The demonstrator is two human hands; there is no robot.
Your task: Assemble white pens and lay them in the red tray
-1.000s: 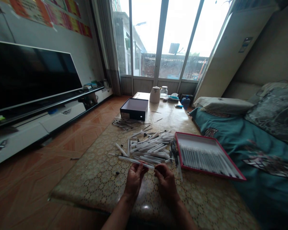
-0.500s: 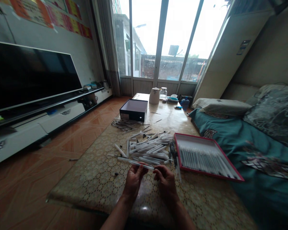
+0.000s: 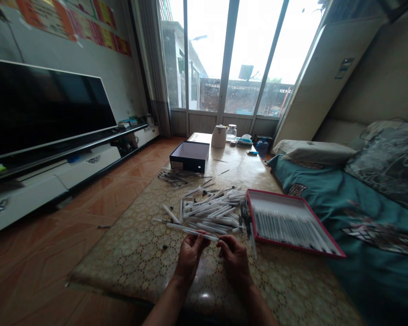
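Observation:
My left hand is closed around a slim white pen barrel, held nearly level above the near part of the table. At the barrel's right end, the fingertips of my right hand are pinched together; they partly hide that end. Just beyond both hands lies a loose heap of white pen barrels, with small black pieces among them. To the right, a shallow red-edged box lid holds a row of clear pens with dark ends. Several dark, thin pen parts lie along its left side.
A dark open box stands farther back on the patterned table, with thin dark refills before it. A kettle, a glass jar and a tissue pack are at the far end. A sofa borders the right.
Both hands stay almost in place with the barrel between them. The dark tip by my right fingers shows less now than before.

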